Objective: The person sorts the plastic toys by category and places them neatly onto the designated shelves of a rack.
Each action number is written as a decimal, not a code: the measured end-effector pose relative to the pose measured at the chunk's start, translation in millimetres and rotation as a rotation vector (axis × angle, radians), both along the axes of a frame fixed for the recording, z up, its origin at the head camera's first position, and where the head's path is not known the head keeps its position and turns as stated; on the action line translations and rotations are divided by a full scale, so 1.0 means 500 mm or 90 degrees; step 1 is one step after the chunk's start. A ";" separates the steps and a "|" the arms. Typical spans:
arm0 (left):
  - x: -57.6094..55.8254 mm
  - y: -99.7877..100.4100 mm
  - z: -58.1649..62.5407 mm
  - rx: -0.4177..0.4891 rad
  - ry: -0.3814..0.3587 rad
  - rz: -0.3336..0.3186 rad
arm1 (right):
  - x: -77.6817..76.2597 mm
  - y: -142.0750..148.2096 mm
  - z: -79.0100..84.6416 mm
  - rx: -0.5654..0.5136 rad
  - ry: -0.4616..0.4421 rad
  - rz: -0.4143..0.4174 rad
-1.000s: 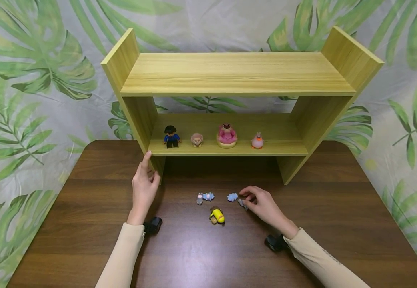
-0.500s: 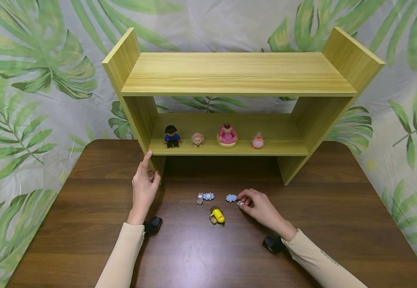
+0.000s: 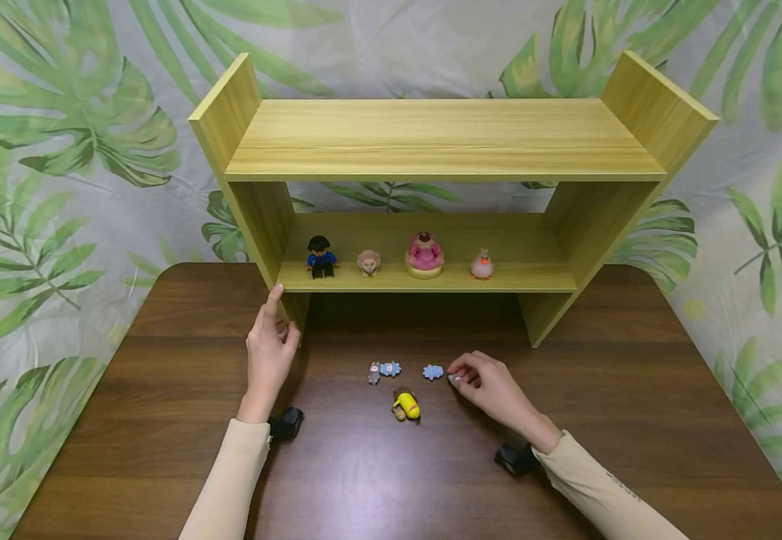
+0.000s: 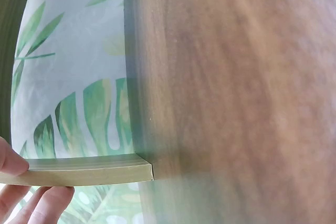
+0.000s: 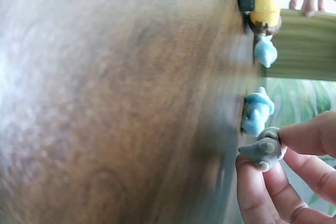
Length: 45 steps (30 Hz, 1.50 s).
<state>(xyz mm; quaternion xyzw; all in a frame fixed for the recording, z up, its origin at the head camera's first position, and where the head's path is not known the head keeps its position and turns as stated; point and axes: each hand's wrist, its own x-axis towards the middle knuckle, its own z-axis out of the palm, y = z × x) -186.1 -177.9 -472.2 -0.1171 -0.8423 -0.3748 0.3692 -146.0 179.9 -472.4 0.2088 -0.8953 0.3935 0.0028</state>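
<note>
Figurine (image 5: 263, 149) in grey sits in the narrow pinch of our right hand (image 3: 495, 386), low by the table (image 3: 377, 480), a blue toy (image 3: 433, 371) lying just to its left, while we grip the side of the shelf (image 3: 232, 112) with our left hand (image 3: 271, 352), farther from that toy

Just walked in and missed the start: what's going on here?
A person's right hand pinches a small gray figure, next to a blue figure on the table, while the left hand grips the side of the wooden shelf. Another gray figure, another blue figure and a yellow toy lie nearby. Four toys are lined up on the shelf's lower board.
</note>
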 end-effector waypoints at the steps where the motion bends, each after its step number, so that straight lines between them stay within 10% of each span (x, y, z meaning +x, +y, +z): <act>1: 0.000 0.000 0.000 0.000 -0.002 0.000 | 0.000 0.000 0.002 -0.003 0.001 0.000; 45: -0.001 0.002 0.000 -0.003 0.021 0.002 | 0.001 0.033 0.115 -0.184 0.072 -0.025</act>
